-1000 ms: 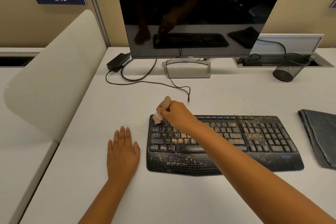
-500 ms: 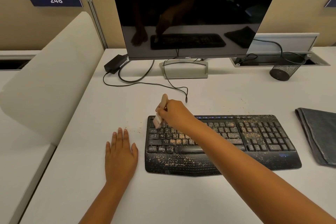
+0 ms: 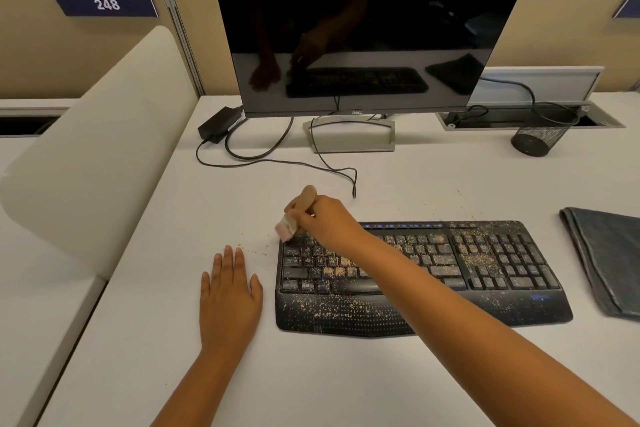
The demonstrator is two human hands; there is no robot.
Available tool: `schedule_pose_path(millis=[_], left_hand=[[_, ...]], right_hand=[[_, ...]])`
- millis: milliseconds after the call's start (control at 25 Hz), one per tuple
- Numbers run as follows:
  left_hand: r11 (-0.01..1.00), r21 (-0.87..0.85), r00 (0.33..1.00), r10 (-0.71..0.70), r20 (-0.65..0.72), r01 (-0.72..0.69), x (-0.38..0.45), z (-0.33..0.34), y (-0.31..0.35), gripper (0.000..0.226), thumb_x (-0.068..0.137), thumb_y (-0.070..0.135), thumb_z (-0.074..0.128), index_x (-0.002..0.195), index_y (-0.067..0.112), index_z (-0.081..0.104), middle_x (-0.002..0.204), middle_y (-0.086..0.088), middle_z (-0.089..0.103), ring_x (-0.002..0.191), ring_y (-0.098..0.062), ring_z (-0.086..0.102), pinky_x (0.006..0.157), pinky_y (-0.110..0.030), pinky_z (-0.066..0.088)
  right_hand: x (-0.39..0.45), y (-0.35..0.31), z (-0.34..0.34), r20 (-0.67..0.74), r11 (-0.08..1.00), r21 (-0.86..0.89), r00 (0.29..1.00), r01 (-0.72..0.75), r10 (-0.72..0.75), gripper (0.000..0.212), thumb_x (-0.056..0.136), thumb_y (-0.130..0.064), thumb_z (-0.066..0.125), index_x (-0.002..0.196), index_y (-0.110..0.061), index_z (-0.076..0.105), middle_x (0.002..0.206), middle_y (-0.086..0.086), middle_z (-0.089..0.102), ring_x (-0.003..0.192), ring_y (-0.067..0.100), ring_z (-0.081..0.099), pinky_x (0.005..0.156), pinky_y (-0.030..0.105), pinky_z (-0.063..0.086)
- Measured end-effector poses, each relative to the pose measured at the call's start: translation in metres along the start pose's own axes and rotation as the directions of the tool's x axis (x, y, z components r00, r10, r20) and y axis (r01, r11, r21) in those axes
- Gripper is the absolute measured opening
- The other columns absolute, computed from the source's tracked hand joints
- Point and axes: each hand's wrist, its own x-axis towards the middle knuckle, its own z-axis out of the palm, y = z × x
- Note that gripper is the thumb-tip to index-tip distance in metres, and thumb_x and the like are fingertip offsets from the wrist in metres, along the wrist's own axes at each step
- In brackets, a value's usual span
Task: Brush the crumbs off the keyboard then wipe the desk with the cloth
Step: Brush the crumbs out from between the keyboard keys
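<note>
A black keyboard (image 3: 450, 274) strewn with tan crumbs lies on the white desk (image 3: 346, 374). My right hand (image 3: 327, 222) grips a small wooden-handled brush (image 3: 306, 199). Its pale bristles (image 3: 285, 228) touch the keyboard's far left corner. My left hand (image 3: 230, 298) rests flat on the desk, fingers straight, just left of the keyboard. A few crumbs (image 3: 258, 251) lie on the desk between that hand and the keyboard. A folded dark grey cloth (image 3: 609, 260) lies at the right edge of the desk.
A dark monitor (image 3: 363, 24) on a silver stand (image 3: 349, 137) rises behind the keyboard. Black cables (image 3: 277, 159) and a power brick (image 3: 220, 123) lie at its left. A mesh pen cup (image 3: 540, 135) stands back right. A white curved divider (image 3: 90, 142) borders the left.
The brush and my right hand have swept a little to the left, to the keyboard's far left corner. My left hand stays flat in place.
</note>
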Motion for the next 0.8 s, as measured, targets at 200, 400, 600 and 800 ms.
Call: schedule_pose_path(millis=[200, 400, 600, 800], left_hand=[[1.000, -0.006, 1.000, 0.007, -0.003, -0.007, 0.000, 0.000, 0.000, 0.067, 0.088, 0.041, 0.014, 0.138, 0.002, 0.036, 0.145, -0.016, 0.036, 0.134, -0.031, 0.033, 0.108, -0.046, 0.022], [1.000, -0.004, 1.000, 0.008, -0.009, -0.009, 0.000, 0.000, 0.000, 0.068, 0.088, 0.042, 0.012, 0.139, 0.003, 0.035, 0.145, -0.016, 0.035, 0.135, -0.030, 0.032, 0.109, -0.046, 0.021], [1.000, -0.006, 1.000, 0.003, -0.011, -0.003, 0.000, -0.002, 0.001, 0.069, 0.087, 0.042, 0.012, 0.139, 0.003, 0.036, 0.145, -0.016, 0.035, 0.135, -0.030, 0.032, 0.109, -0.045, 0.021], [1.000, -0.009, 1.000, 0.001, -0.003, -0.001, -0.001, -0.002, 0.001, 0.067, 0.088, 0.040, 0.015, 0.138, 0.002, 0.038, 0.143, -0.017, 0.038, 0.133, -0.031, 0.035, 0.108, -0.047, 0.023]], right_hand=[[0.000, 0.004, -0.017, 0.192, 0.974, -0.185, 0.977, 0.129, -0.093, 0.021, 0.095, -0.026, 0.053, 0.108, -0.014, 0.064, 0.109, 0.001, 0.065, 0.091, 0.013, 0.056, 0.075, 0.025, 0.039], [0.009, -0.002, -0.028, 0.205, 0.956, -0.224, 0.968, 0.190, -0.145, 0.018, 0.093, -0.022, 0.056, 0.105, -0.013, 0.065, 0.111, 0.002, 0.066, 0.094, 0.013, 0.056, 0.069, 0.016, 0.039], [0.012, -0.003, -0.021, 0.288, 0.949, -0.224, 0.945, 0.224, -0.155, 0.019, 0.093, -0.022, 0.056, 0.107, -0.015, 0.066, 0.115, 0.000, 0.066, 0.096, 0.010, 0.055, 0.074, 0.016, 0.041], [0.012, 0.001, -0.041, 0.237, 0.940, -0.294, 0.966, 0.175, -0.106, 0.013, 0.093, -0.025, 0.055, 0.080, -0.022, 0.058, 0.114, 0.004, 0.066, 0.102, 0.020, 0.059, 0.091, 0.033, 0.046]])
